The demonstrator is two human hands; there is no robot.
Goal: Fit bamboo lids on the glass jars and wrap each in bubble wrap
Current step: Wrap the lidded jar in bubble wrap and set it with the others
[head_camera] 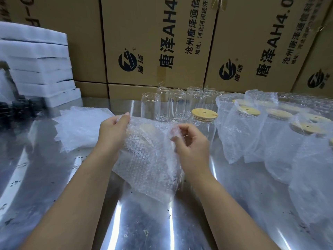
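While the bubble wrap [149,163] encloses a lidded jar [144,139], lid toward twelve o'clock, left hand [111,132] grips its top edge; right hand [191,143] pinches it.

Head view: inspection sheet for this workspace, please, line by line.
Surface: shiny steel table, reflective, dark specks.
Job's things: clear bubble-wrap sheet held round a lidded jar; bare glass jar with round bamboo lid; unlidded clear glass jars behind; wrapped lidded jars on the right; loose bubble-wrap pile on the left.
Clutter: dark object at left edge, unclear.
Hands: left hand and right hand both grip the sheet with curled fingers.
Cables: nothing seen.
Surroundings: brown printed cardboard boxes; stacked white foam slabs.
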